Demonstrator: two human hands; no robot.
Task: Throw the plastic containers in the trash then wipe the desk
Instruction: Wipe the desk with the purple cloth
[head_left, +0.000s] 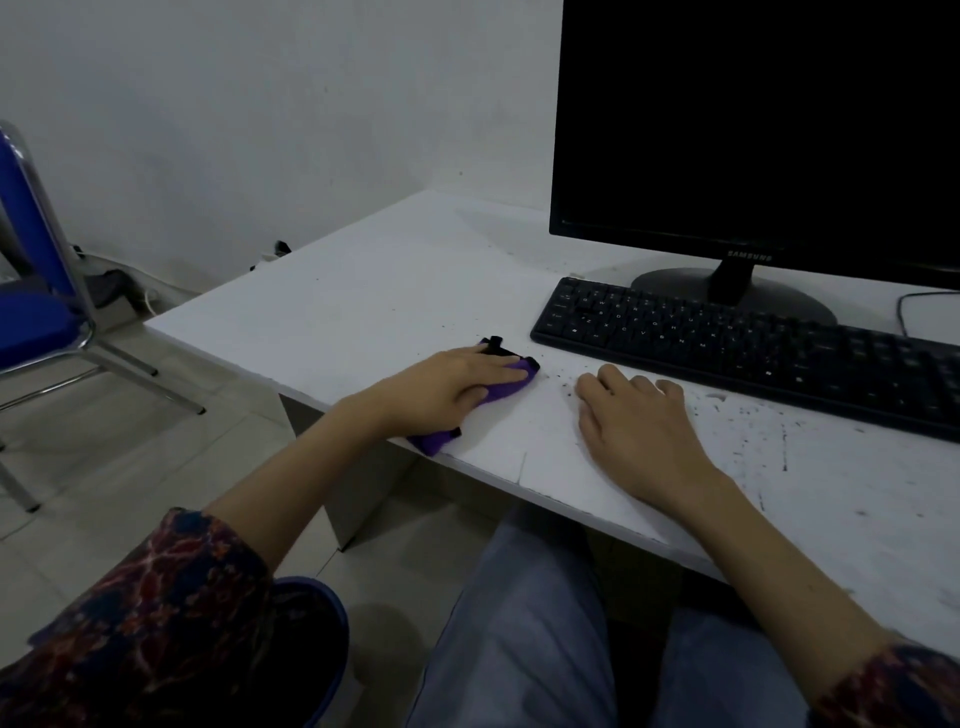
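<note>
My left hand presses flat on a purple cloth with black trim near the front edge of the white desk. The cloth sticks out past my fingertips and under my wrist. My right hand rests palm down on the desk just to the right, fingers spread, holding nothing. Dark specks and smudges dot the desk to the right of that hand. No plastic containers and no trash bin are in view.
A black keyboard lies just beyond my hands, with a black monitor on its stand behind. A blue chair with metal legs stands on the tiled floor at left. Cables lie by the wall.
</note>
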